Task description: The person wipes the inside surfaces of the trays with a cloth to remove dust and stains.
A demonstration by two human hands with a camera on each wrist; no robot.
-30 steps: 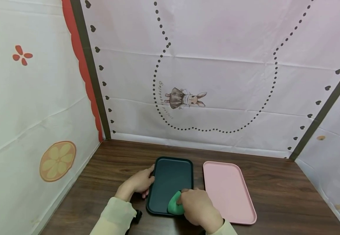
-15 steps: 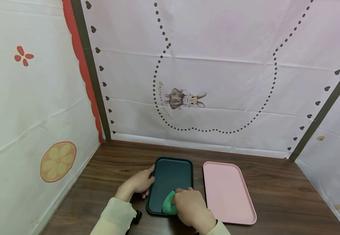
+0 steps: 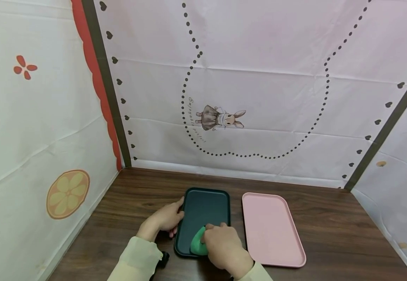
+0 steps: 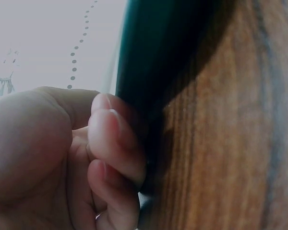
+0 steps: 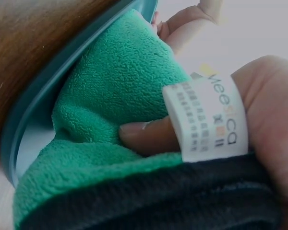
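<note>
A dark teal tray (image 3: pixel 207 208) lies on the wooden table, its long side running away from me. My left hand (image 3: pixel 162 219) holds its left edge; the left wrist view has curled fingertips (image 4: pixel 115 134) right at the rim. Over the tray's near end, my right hand (image 3: pixel 223 249) grips a folded green cloth (image 3: pixel 198 242) that lies against the tray surface. Up close the cloth is fuzzy with black edging and a white printed label (image 5: pixel 206 117). The right thumb (image 5: pixel 151 136) presses into its fold, while the other fingers are mostly hidden.
Just right of the dark tray lies a pink tray (image 3: pixel 271 230), with a narrow strip of table between them. Brown wood (image 3: pixel 343 234) extends to the right. Printed fabric walls (image 3: pixel 259 89) stand behind and on both sides.
My right hand and the green cloth have slid left across the near end of the dark tray. The left hand stays at the tray's left edge.
</note>
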